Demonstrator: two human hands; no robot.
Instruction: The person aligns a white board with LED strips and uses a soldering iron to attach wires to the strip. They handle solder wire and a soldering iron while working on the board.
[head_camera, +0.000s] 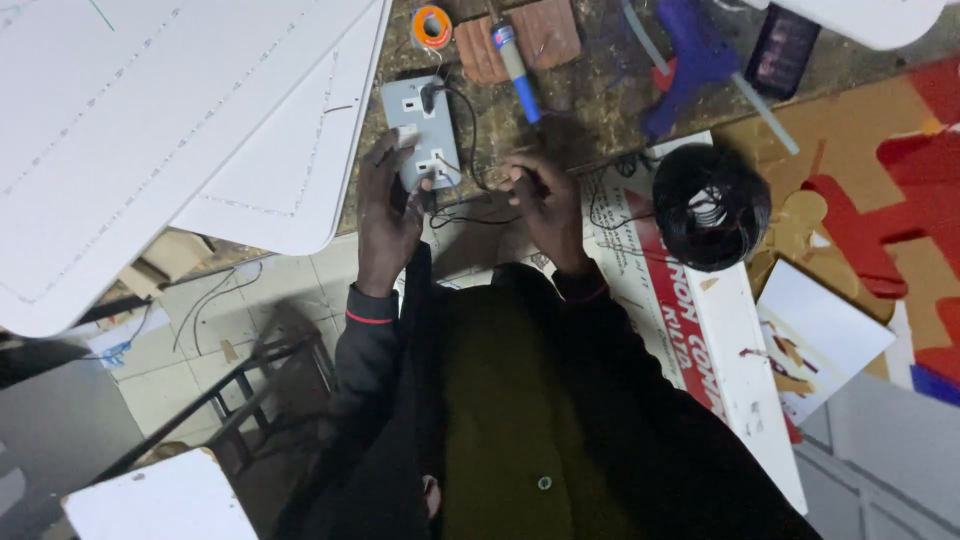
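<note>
Grey socket box (421, 128) gripped by left hand (388, 205); right hand (545, 200) pinches black wire (470, 140) (wire coil (711, 205) beside).

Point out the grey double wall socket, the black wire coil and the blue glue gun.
grey double wall socket (420, 125), head view, bare faceplate between its two outlets.
black wire coil (735, 215), head view, right side of the winding.
blue glue gun (690, 55), head view, middle of its body.

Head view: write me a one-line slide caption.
Left hand holds a grey double wall socket at the workbench edge while the right hand pinches thin black wire, beside a black wire coil.
</note>
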